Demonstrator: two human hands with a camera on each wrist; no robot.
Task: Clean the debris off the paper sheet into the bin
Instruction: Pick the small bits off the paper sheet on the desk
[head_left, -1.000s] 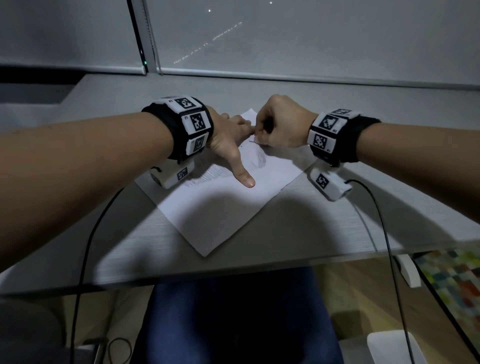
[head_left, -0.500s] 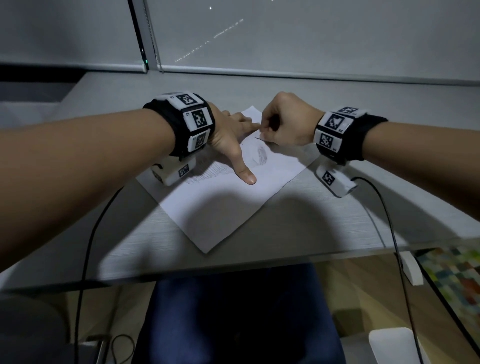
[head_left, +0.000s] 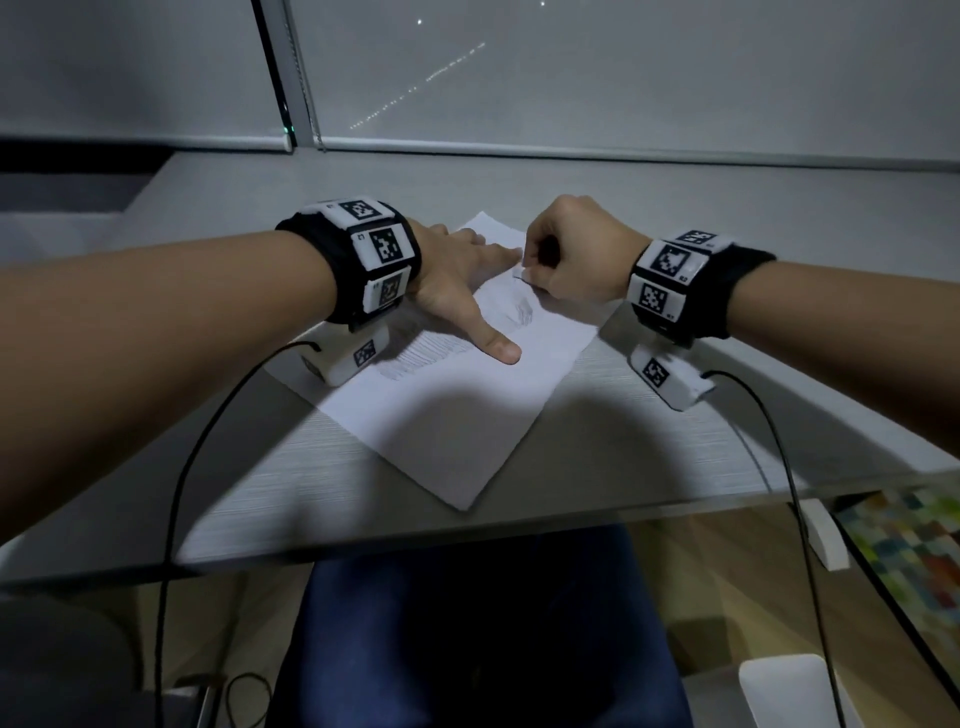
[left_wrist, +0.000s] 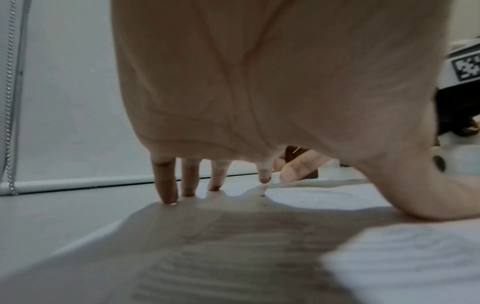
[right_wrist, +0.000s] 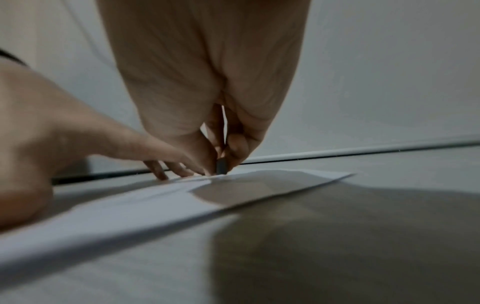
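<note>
A white paper sheet (head_left: 441, 415) lies slanted on the grey desk, with faint pencil shading (head_left: 523, 313) near its middle. My left hand (head_left: 467, 270) presses on the sheet with fingers spread and straight, thumb stretched toward me. My right hand (head_left: 571, 254) is curled just beside the left fingertips and pinches a small dark grey piece (right_wrist: 221, 166), its tip down on the paper (right_wrist: 130, 205). In the left wrist view a tiny dark speck (left_wrist: 262, 195) lies on the sheet by my forefinger. What the small piece is stays unclear.
The desk's front edge (head_left: 519, 525) runs just past the sheet's near corner. A white container (head_left: 784, 691) stands on the floor at the lower right. A blind and window sill (head_left: 623, 150) close the back. Cables hang from both wristbands.
My right hand has shifted slightly on the sheet beside the left fingertips, keeping its pinch. The left hand stays pressed in place.
</note>
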